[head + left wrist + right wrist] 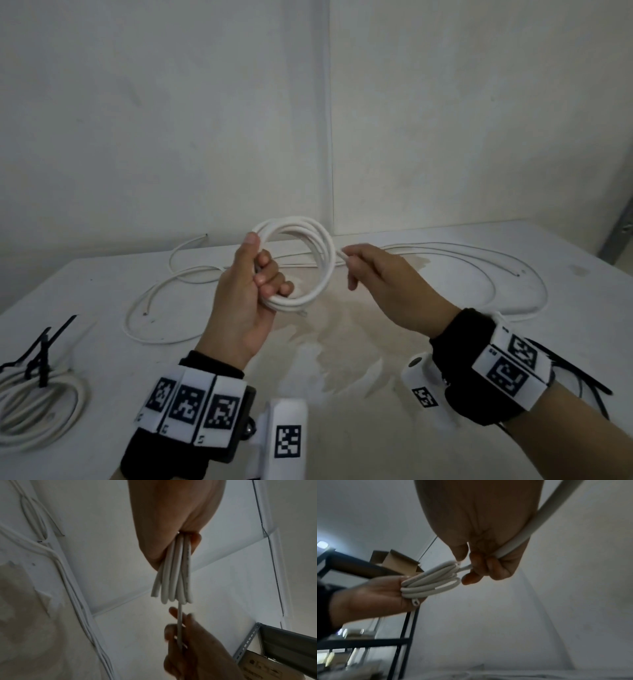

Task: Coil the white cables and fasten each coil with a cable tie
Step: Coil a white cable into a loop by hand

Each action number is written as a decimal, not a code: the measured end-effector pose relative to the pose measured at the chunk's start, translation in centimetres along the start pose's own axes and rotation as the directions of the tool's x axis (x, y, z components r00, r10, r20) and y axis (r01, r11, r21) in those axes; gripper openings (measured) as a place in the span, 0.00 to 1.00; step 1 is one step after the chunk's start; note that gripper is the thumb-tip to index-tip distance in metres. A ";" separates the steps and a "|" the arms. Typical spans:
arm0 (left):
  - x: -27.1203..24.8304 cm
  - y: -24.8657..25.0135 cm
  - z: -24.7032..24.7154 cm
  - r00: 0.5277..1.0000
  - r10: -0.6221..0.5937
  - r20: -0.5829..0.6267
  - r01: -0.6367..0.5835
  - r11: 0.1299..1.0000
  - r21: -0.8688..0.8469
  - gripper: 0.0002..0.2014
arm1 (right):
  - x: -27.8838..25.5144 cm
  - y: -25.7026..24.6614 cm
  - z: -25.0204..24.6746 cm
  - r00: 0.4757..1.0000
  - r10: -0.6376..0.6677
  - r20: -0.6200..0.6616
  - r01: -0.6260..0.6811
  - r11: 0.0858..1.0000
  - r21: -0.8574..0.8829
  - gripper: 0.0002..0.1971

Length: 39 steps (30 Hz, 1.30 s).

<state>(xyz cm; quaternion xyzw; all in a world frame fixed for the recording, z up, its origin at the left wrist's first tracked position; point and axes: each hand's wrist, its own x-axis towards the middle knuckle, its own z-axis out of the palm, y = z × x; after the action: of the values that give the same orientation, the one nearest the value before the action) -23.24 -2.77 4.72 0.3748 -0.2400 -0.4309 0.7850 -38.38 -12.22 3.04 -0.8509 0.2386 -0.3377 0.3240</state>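
Above the counter point(102, 281), left hand point(246, 301) grips a half-wound coil point(301, 260); right hand point(380, 277) feeds its tail; one tied coil point(41, 407) done, loose cables point(164, 301) remain.

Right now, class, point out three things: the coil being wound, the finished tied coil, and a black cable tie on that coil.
coil being wound point(320, 260), head view, right side of its loops.
finished tied coil point(68, 407), head view, right curve of its loops.
black cable tie point(43, 356), head view, its strap above the loops.

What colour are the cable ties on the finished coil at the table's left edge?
Black. The cable ties on the finished coil show best in the head view.
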 end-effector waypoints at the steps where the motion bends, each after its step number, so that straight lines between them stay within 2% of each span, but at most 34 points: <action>1: 0.3 0.3 -0.3 1.000 0.014 -0.016 -0.014 1.000 -0.015 0.19 | -0.2 0.5 0.0 1.000 -0.004 0.025 0.007 0.995 -0.097 0.10; 3: 0.6 0.7 -0.8 0.998 0.047 -0.046 -0.049 0.998 -0.037 0.20 | -0.6 1.8 0.1 0.999 0.010 0.030 0.001 0.946 -0.325 0.12; 4: 0.8 0.9 -1.0 0.996 0.072 -0.059 -0.074 0.997 -0.033 0.20 | -0.8 2.2 0.2 1.000 -0.013 -0.002 0.011 0.892 -0.451 0.13; 6: 1.0 1.3 -1.3 0.989 0.124 -0.076 -0.123 0.992 0.025 0.20 | -1.4 2.9 0.5 0.986 -0.155 -0.054 0.089 0.780 -0.619 0.12; 8: 1.4 1.4 -1.6 0.982 0.176 -0.076 -0.166 0.979 0.122 0.20 | -1.8 2.9 0.7 0.964 -0.266 -0.003 0.180 0.659 -0.730 0.10; 10: 1.6 1.2 -1.7 0.975 0.214 -0.063 -0.193 0.952 0.238 0.19 | -2.2 2.8 1.2 0.934 -0.349 0.073 0.272 0.567 -0.777 0.09; 13: 1.9 0.2 -1.4 0.971 0.237 -0.035 -0.196 0.868 0.456 0.20 | -2.4 2.0 2.4 0.866 -0.438 0.241 0.450 0.471 -0.759 0.02; 16: 1.5 -1.0 -0.8 0.975 0.220 0.025 -0.181 0.724 0.666 0.20 | -2.0 0.6 3.0 0.801 -0.525 0.289 0.528 0.392 -0.753 0.11; 17: 1.3 -1.4 -0.6 0.977 0.204 0.055 -0.183 0.684 0.706 0.20 | -1.6 0.0 3.0 0.774 -0.560 0.296 0.557 0.381 -0.738 0.12; 19: 0.9 -2.1 -0.3 0.981 0.159 0.113 -0.187 0.611 0.769 0.21 | -1.1 -1.1 2.9 0.720 -0.627 0.296 0.622 0.395 -0.676 0.09; 21: 0.7 -2.9 -0.1 0.985 0.082 0.154 -0.173 0.578 0.798 0.20 | -0.5 -1.8 2.8 0.711 -0.653 0.260 0.647 0.463 -0.605 0.13; 23: 0.5 -3.2 0.0 0.987 -0.002 0.162 -0.131 0.579 0.805 0.17 | 0.1 -2.2 2.6 0.742 -0.639 0.203 0.621 0.541 -0.567 0.16; 25: 0.2 -3.1 0.0 0.979 -0.075 0.190 -0.117 0.560 0.820 0.17 | 0.4 -2.3 2.2 0.792 -0.593 0.147 0.574 0.640 -0.510 0.13; 27: -0.1 -2.7 0.2 0.968 -0.101 0.230 -0.133 0.568 0.812 0.20 | 0.5 -2.0 1.8 0.835 -0.540 0.106 0.537 0.756 -0.375 0.13; 29: -0.5 -2.2 0.7 0.956 -0.144 0.255 -0.106 0.641 0.760 0.27 | 0.5 -2.1 1.4 0.857 -0.505 0.105 0.514 0.819 -0.256 0.11; 31: -0.7 -1.9 1.0 0.944 -0.215 0.252 -0.022 0.718 0.696 0.31 | 0.7 -2.1 0.8 0.845 -0.525 0.105 0.534 0.812 -0.235 0.07; 32: -0.8 -1.8 1.0 0.938 -0.245 0.245 0.009 0.725 0.689 0.30 | 0.8 -1.9 0.4 0.839 -0.536 0.090 0.540 0.804 -0.247 0.08; 36: -0.9 -1.7 1.1 0.901 -0.368 0.230 0.114 0.712 0.693 0.34 | 1.0 -1.3 -0.4 0.826 -0.561 0.049 0.554 0.792 -0.258 0.16; 39: -1.0 -1.6 1.3 0.873 -0.422 0.244 0.125 0.677 0.726 0.35 | 0.8 -0.9 -0.2 0.842 -0.538 0.044 0.534 0.819 -0.211 0.13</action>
<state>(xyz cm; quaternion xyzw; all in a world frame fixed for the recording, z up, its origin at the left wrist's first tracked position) -25.50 -2.96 4.19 0.5773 -0.4743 -0.4907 0.4482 -37.86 -12.19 4.15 -0.9104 0.0276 -0.3949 0.1201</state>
